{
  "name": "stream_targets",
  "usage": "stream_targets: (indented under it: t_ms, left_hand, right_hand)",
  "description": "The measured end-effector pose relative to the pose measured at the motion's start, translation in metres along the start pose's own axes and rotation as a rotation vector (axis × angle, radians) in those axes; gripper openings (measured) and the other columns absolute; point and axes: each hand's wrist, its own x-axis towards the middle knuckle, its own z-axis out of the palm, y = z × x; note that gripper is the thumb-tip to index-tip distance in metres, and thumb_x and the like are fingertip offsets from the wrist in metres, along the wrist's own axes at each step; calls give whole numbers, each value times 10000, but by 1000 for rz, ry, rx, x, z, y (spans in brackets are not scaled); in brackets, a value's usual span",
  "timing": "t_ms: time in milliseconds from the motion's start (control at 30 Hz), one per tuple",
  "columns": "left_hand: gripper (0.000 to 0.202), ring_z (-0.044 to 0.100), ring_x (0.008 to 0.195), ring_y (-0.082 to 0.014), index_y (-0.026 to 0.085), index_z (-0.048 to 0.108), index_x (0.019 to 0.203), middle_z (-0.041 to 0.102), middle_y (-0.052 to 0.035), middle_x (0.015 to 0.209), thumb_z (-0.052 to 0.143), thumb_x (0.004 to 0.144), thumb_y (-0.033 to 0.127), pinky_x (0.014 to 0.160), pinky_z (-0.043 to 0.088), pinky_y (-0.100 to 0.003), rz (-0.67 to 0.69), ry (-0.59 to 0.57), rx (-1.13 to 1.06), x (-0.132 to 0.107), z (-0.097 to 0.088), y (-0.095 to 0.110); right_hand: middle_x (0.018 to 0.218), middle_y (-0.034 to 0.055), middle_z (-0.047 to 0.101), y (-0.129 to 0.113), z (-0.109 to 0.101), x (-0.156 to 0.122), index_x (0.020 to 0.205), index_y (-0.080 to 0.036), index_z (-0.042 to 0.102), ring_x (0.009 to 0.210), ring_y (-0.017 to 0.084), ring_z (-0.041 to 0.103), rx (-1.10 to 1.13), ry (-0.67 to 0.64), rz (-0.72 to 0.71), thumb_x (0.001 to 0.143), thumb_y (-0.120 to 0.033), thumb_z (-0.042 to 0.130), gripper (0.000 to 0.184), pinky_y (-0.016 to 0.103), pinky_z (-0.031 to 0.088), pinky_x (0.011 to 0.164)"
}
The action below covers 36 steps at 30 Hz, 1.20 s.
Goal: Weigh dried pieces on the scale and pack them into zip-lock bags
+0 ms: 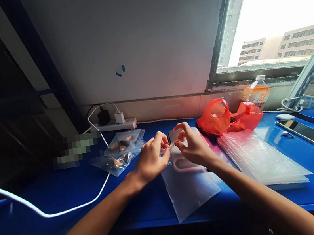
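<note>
A clear flat plastic bag (192, 199) hangs in front of me, its top edge pinched between the fingers of both hands. My left hand (151, 156) is closed on the top edge from the left. From the right, my right hand (197, 147) closes on the same edge with thumb and fingers. Whether the bag's mouth is parted, I cannot tell. Behind the bag, partly covered by it and my right hand, lies a pale device with rounded corners (174, 133). Left of my left hand are clear bags with brown pieces inside (125, 142).
To the right lie a red plastic bag (215, 117), a stack of clear bags (267, 157), a phone (313, 134) and a small white case (285, 116). An orange drink bottle (258, 92) stands behind. A power strip (128, 123) and white cable (70, 209) are leftward.
</note>
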Motion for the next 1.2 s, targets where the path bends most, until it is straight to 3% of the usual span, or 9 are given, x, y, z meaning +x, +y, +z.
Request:
stream_targets:
  t_ms: [167, 633, 1200]
  left_hand:
    - [188, 626, 750, -181, 214, 518, 947, 656, 1, 781, 588, 772, 204, 681, 452, -287, -1, -15, -70, 0, -1, -1]
    - [54, 617, 710, -189, 218, 417, 862, 628, -23, 809, 464, 838, 226, 639, 430, -298, -26, -124, 167, 1, -4, -3]
    - [124, 600, 681, -162, 225, 374, 843, 634, -10, 787, 484, 791, 247, 625, 438, -280, -73, -193, 53, 7, -23, -11]
  right_hand:
    - [831, 19, 615, -3, 8, -6, 1111, -212, 424, 805, 180, 578, -34, -58, -75, 733, -80, 483, 405, 331, 422, 762]
    - [795, 13, 602, -7, 13, -9, 1118, -206, 398, 747, 172, 562, -37, -25, -52, 733, -82, 458, 409, 296, 422, 688]
    - [760, 1, 611, 2, -16, 2, 1061, -222, 421, 690, 160, 572, 23, 63, 71, 695, -140, 488, 381, 290, 432, 667]
